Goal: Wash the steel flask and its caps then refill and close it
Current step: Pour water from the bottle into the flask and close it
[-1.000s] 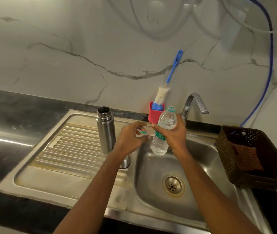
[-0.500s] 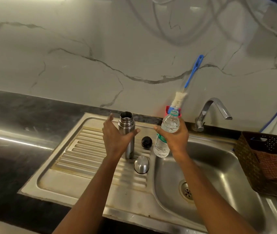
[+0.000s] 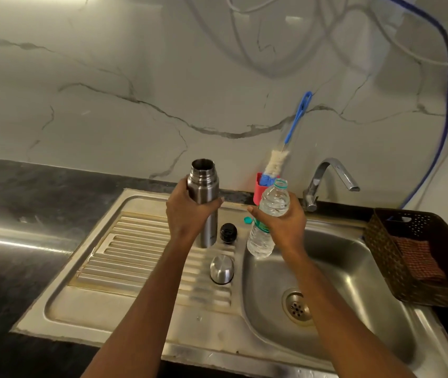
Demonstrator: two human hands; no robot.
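The open steel flask (image 3: 203, 184) stands upright on the ribbed drainboard (image 3: 135, 255), and my left hand (image 3: 187, 214) grips its body from the left. My right hand (image 3: 282, 222) holds a clear plastic water bottle (image 3: 272, 203), uncapped and tilted slightly, over the left edge of the sink basin (image 3: 353, 282). The bottle's small teal cap (image 3: 248, 220) lies on the sink rim between my hands. A black inner cap (image 3: 228, 232) sits just right of the flask. The steel outer cap (image 3: 221, 269) rests upside down on the drainboard in front of it.
A steel tap (image 3: 326, 178) rises behind the basin. A red holder (image 3: 258, 190) with a blue-handled bottle brush (image 3: 288, 143) stands against the marble wall. A brown woven basket (image 3: 419, 252) with a cloth sits right of the sink. Dark countertop (image 3: 26, 214) extends left.
My left hand let go of the bottle's teal cap, moved left and closed around the flask. The view shifted so the sink sits further right.
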